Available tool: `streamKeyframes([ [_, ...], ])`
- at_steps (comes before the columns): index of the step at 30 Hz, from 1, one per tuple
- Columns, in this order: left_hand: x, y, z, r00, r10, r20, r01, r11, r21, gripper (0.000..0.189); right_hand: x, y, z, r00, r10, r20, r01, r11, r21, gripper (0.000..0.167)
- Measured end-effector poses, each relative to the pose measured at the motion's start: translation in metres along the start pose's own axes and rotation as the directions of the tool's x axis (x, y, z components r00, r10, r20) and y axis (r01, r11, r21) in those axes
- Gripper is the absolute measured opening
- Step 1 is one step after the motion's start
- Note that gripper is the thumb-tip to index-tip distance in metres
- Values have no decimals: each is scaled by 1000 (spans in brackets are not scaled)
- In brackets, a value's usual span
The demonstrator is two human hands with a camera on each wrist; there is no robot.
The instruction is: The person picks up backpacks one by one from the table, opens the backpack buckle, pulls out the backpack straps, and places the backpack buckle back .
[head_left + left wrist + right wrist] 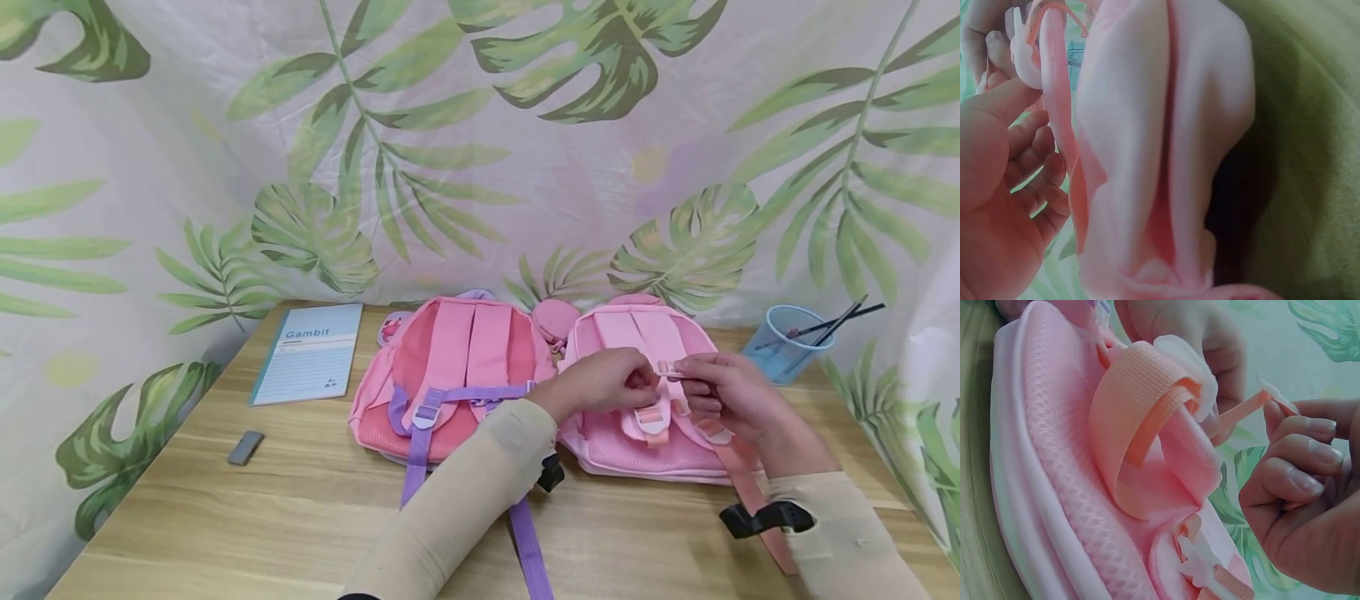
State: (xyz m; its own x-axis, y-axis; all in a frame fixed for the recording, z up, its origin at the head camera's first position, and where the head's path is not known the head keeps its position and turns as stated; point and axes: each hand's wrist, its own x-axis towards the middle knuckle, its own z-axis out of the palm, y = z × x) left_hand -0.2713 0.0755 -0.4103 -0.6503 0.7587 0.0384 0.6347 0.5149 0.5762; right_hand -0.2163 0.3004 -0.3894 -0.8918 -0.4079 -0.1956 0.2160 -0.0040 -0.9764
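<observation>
On the right of the table lies a pink backpack (611, 454) with peach straps, its back panel up. Above it my right hand (723, 387) pinches a narrow peach strap (1241, 412) near a small white buckle piece (666, 367). My left hand (611, 381) holds the same strap from the other side, its fingers curled; its fingertips are partly hidden. Below the hands hangs a white strap adjuster (651, 421) with a peach webbing loop (1138, 387). A second peach-and-white buckle (1200, 565) lies close by on the right shoulder strap.
Left of it lies another pink backpack (375, 408) with purple straps (420, 458). A notebook (307, 354) and a grey eraser (245, 447) lie further left. A blue mesh cup (780, 350) with pencils stands back right. Behind hangs a leaf-print curtain (555, 192).
</observation>
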Motion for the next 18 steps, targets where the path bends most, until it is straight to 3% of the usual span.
streamKeyframes([
  [8, -8, 7, -15, 994, 18, -103, -31, 992, -123, 36, 0, -3, 2, 999, 24, -40, -28, 995, -98, 37],
  [13, -8, 13, -24, 991, 50, -126, -63, 993, -100, 27, -1, -4, 3, 997, 30, -73, -41, 986, -160, 32],
  [18, -8, 10, -23, 992, 30, -122, -42, 994, -102, 24, -1, -1, 1, 996, 27, -88, -45, 975, -218, 35],
])
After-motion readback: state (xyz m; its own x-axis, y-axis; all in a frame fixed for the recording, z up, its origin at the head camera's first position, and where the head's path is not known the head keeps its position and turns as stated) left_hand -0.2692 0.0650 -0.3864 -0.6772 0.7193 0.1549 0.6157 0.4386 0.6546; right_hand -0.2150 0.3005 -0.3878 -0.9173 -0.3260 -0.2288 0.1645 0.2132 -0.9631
